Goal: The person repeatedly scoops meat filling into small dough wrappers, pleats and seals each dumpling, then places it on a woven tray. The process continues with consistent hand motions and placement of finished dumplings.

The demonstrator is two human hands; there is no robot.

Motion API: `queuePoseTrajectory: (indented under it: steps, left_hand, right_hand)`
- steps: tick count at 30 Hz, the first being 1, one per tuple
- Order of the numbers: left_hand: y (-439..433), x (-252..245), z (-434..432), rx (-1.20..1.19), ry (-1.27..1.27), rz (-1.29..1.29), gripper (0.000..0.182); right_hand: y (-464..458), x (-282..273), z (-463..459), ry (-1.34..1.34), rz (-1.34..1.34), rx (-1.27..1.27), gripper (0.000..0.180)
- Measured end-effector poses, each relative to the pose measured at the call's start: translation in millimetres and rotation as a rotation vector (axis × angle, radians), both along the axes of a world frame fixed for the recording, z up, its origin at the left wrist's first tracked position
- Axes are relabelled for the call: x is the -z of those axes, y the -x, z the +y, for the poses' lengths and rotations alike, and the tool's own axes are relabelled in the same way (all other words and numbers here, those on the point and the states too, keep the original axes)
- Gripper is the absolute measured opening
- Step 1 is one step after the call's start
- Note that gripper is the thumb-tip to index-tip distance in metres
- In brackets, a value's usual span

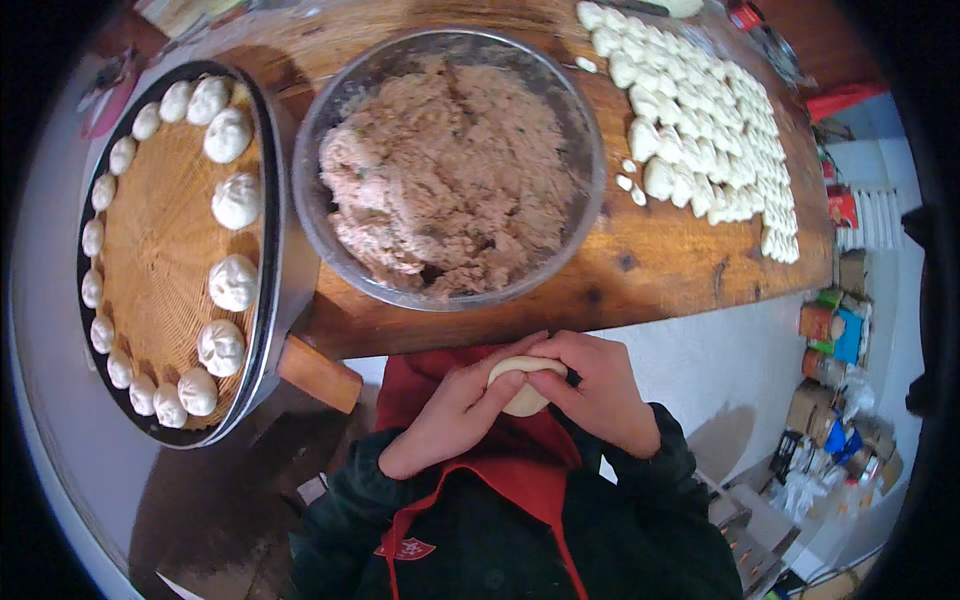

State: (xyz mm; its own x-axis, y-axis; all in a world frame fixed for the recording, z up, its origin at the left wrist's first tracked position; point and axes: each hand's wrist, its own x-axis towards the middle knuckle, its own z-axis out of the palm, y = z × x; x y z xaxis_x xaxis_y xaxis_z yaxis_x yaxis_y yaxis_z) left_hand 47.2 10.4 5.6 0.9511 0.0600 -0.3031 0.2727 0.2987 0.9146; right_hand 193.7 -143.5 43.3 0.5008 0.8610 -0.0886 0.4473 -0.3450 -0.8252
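Note:
Both hands meet in front of my red apron, just off the near edge of the wooden table. Between them is a flattened round of white dough (527, 399), its upper rim folded over. My left hand (457, 405) grips it from the left, thumb pressed on its face. From the right, my right hand (600, 382) pinches the same dough with thumb and fingers. Beyond my hands stands a large metal bowl (352, 283) holding pinkish minced filling (450, 180). The fingers behind the dough are partly hidden.
At left a round steamer (150, 247) with a woven mat carries a ring of pleated buns (232, 283). Rows of small dough pieces (705, 142) cover the right of the wooden table (652, 270), with a few loose bits beside them. Boxes and bags (825, 450) crowd the far right floor.

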Motion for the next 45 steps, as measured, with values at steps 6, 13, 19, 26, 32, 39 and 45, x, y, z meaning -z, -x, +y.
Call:
queuePoseTrajectory:
  steps: [6,13,19,26,32,39,45]
  left_hand:
    - [20.0,0.1,5.2,-0.348,-0.105,0.052,0.038]
    - [24.7,-6.3,13.7,-0.524,0.027,0.106,0.024]
    - [11.8,-5.7,15.5,-0.724,0.424,0.076,0.035]
    - [12.0,-10.0,19.5,-0.804,0.805,0.083,0.041]
    - [0.9,-18.7,21.3,-0.902,0.864,0.018,0.042]
    - [5.7,-30.2,25.7,-0.940,0.784,-0.062,0.048]
    - [14.1,-43.7,19.9,-0.917,0.682,-0.045,0.049]
  right_hand:
    - [-13.7,-21.1,28.6,-0.096,-0.060,-0.053,0.031]
    - [-43.2,-28.1,123.9,-0.214,-0.655,-0.244,0.026]
    - [-45.4,-35.6,131.0,-0.283,-0.756,-0.214,0.022]
    - [-37.9,-30.2,152.1,-0.414,-0.668,-0.107,0.021]
    - [-35.5,-23.2,163.6,-0.331,-0.606,-0.182,0.016]
    - [-33.8,-29.2,142.6,-0.322,-0.562,-0.236,0.018]
    - [-9.2,-24.9,100.3,-0.452,-0.699,-0.265,0.029]
